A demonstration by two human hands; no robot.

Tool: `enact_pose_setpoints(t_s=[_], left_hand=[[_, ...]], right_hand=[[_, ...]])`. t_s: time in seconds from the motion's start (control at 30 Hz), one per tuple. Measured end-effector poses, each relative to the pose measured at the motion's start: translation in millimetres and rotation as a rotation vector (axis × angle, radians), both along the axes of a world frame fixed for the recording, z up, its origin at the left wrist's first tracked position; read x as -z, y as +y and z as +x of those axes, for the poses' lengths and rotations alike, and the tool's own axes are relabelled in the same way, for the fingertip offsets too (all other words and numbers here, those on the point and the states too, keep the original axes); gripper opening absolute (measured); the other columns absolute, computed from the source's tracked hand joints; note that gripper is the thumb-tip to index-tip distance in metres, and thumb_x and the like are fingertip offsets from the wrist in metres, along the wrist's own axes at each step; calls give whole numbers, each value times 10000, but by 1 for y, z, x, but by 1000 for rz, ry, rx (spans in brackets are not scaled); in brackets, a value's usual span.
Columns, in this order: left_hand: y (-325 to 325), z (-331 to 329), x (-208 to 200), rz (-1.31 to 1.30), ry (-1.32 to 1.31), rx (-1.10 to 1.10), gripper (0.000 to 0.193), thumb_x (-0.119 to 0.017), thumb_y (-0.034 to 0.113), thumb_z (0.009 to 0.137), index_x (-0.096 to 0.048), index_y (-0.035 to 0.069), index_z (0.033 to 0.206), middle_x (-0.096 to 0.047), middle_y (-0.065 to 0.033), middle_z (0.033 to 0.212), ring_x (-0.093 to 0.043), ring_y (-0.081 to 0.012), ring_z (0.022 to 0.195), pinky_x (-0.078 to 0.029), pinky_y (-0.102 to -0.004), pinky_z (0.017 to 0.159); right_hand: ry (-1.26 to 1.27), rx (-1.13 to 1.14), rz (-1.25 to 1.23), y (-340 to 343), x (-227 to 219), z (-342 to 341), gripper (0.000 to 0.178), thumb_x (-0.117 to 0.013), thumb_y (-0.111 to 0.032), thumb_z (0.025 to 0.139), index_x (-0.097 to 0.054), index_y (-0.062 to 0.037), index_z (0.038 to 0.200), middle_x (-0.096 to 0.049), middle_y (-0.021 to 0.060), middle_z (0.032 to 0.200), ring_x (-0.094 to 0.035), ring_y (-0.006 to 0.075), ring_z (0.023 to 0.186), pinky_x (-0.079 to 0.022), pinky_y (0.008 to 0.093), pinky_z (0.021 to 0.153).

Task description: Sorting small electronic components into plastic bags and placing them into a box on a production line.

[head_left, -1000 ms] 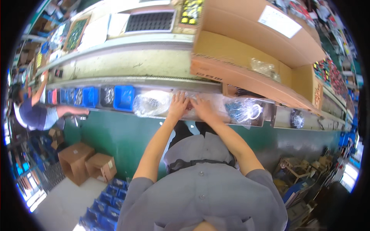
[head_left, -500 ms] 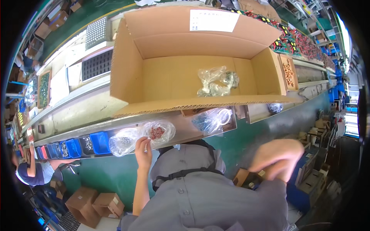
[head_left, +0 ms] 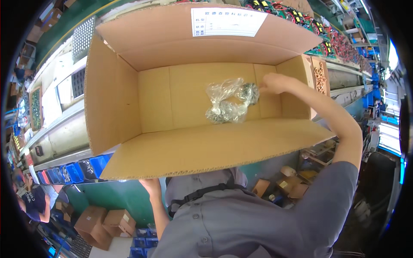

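Observation:
A large open cardboard box (head_left: 155, 101) stands in front of me, its near flap (head_left: 206, 148) leaning toward my body. On its floor lie crumpled clear plastic bags (head_left: 228, 96) with small dark and grey contents that I cannot make out. My right hand (head_left: 274, 83) reaches into the box from the right. Its fingers are bent together, with the tips at the bags' right edge; whether they grip the plastic is unclear. Below the near flap's lower edge is my left hand (head_left: 149, 185), its fingers hidden behind the cardboard.
Blue bins (head_left: 74, 173) of small parts line the bench edge at left. A shallow box of copper-coloured rings (head_left: 319, 77) sits right of the carton. Wired circuit boards (head_left: 297, 19) lie behind. Another person (head_left: 36, 200) works at far left; cardboard boxes (head_left: 92, 225) stand on the floor.
My right hand has moved from the lower right into the box. The box looks nearer, and its near flap now covers the bagged parts on the bench. My left hand has gone under that flap.

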State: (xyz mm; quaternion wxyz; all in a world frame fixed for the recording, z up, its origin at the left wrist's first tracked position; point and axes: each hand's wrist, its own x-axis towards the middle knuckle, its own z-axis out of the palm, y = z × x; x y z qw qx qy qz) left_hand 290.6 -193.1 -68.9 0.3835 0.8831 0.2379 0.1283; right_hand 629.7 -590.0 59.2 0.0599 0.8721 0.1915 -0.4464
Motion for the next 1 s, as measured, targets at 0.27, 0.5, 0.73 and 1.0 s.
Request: enact_pose_setpoints(t_s=[0.27, 0.5, 0.73, 1.0], left_hand=[[-5, -10, -1, 125, 88, -48, 130, -577, 34, 757, -571, -54, 853, -598, -118, 722, -567, -185, 670, -450, -293, 611], [1, -10, -20, -126, -9, -27, 161, -468, -95, 782, -563, 1, 870, -534, -87, 902, -519, -148, 815, -432, -231, 649], [0, -21, -55, -305, -27, -53, 143, -484, -28, 819, -565, 3, 932, -570, -62, 920, -544, -128, 833, -435, -233, 690], [-12, -30, -148, -900, 179, 632, 565, -693, 83, 658, -459, 31, 1170, -521, -101, 1040, -533, -190, 902, -428, -311, 808]], right_hand=[[-104, 103, 76, -17, 71, -11, 363, -581, -372, 698, -625, -13, 733, -599, 211, 734, -598, 308, 734, -465, 407, 655], [-226, 442, 248, -45, -24, 10, 288, -547, -274, 688, -598, 9, 695, -575, 109, 598, -555, 190, 544, -443, 306, 516], [-593, 1095, 1083, -20, -163, -97, 380, -586, -226, 742, -544, 22, 1027, -569, 73, 971, -533, 163, 887, -413, 280, 793], [-287, 549, 1259, 124, -142, -247, 255, -591, -148, 732, -472, -7, 555, -408, 25, 493, -378, 122, 451, -272, 267, 445]])
